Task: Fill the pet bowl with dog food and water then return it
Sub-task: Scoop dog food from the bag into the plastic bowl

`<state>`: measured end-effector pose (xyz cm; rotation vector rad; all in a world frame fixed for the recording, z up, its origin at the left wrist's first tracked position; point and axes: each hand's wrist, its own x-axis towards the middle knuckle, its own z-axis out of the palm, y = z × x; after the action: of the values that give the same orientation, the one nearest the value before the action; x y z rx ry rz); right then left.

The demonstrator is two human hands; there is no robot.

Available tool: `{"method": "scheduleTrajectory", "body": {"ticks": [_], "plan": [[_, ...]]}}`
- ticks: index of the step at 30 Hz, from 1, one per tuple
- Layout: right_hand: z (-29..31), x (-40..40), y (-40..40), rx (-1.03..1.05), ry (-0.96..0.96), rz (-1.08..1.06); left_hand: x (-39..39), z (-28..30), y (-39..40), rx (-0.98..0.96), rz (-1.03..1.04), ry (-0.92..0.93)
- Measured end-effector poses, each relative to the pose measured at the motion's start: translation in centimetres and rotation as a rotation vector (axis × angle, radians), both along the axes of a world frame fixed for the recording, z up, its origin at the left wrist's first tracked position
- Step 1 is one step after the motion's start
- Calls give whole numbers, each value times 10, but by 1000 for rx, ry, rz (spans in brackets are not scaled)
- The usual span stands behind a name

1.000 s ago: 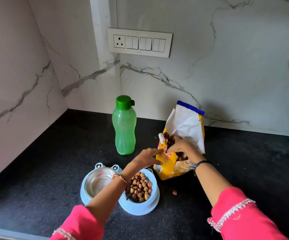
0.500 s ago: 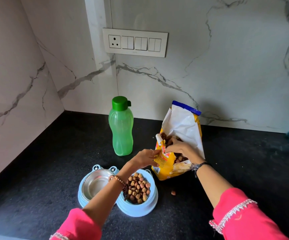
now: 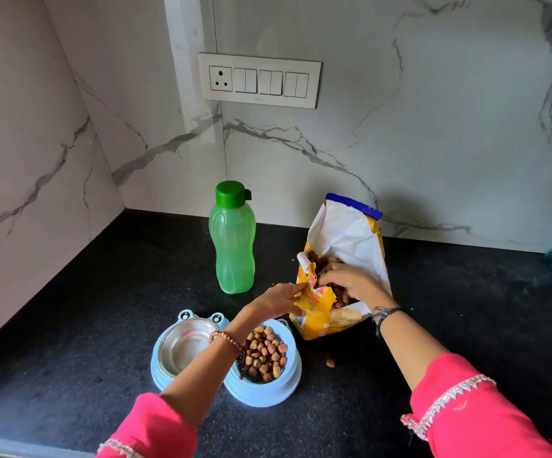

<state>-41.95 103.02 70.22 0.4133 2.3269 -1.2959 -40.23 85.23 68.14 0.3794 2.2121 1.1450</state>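
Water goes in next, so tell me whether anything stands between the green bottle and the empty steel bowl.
Nothing visible does. The green bottle stands capped behind the empty steel bowl, with bare counter between them. The left hand holds the food bag off to the right of that path.

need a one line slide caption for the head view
Right hand reaches into the dog food bag, left hand pinching its edge, above a half-filled pet bowl.

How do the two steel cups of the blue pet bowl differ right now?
The left cup holds nothing, its bare steel shining; the right cup is heaped with brown kibble. The left cup shows almost whole, while the left hand's wrist crosses the right cup's near edge. Both sit side by side in the same blue pet bowl.
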Motion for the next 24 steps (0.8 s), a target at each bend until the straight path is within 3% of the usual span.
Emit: {"method": "scheduleTrajectory", "body": {"ticks": [4,9,16,24], "plan": [[11,3,1,-440,-93,-181,2,-1,-5,58,46,-9],[28,8,-4,-707,-152,-478,7,2,-8,106,67,7],[41,18,1,-748,-110,-618,13,7,-13,99,51,73],[77,48,-42,-677,-65,-332,16,17,-57,-54,130,282]]}}
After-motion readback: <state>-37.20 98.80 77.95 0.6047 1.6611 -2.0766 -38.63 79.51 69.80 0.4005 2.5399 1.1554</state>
